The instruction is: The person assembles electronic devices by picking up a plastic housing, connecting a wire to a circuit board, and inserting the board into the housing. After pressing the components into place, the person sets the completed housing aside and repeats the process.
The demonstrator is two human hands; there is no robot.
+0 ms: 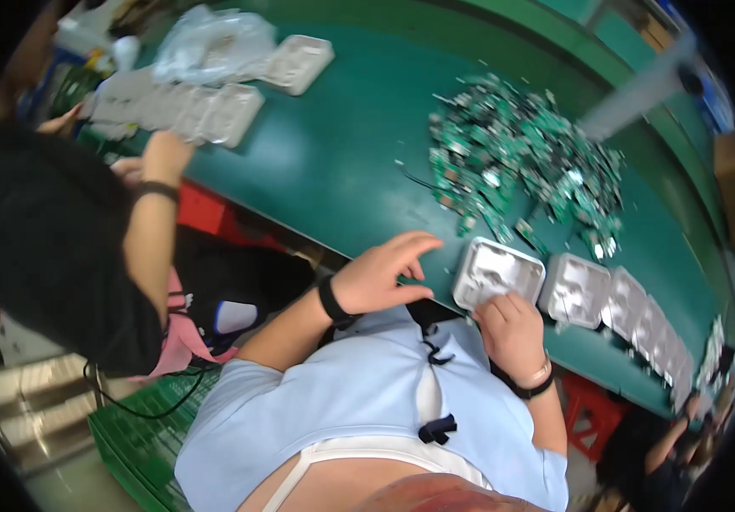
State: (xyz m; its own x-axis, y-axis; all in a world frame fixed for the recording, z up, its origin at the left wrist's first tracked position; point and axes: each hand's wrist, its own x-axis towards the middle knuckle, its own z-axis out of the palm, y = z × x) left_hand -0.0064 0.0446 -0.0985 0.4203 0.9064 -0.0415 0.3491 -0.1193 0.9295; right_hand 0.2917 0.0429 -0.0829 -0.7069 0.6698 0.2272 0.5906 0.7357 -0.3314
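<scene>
Under the right hand (pixel 512 328), a white moulded plastic tray (pixel 498 273) is lying on the green bench (pixel 342 162), fingers curling on its near edge. Left hand (pixel 382 273) is resting open beside it, best steadying it.

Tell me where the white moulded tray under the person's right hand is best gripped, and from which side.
Probably by its near rim, coming from the table's front edge. The white tray lies flat with its hollow side up, and the right hand already rests on that near edge. The pile of green circuit boards crowds the far side, and a second tray sits close on its right.
</scene>
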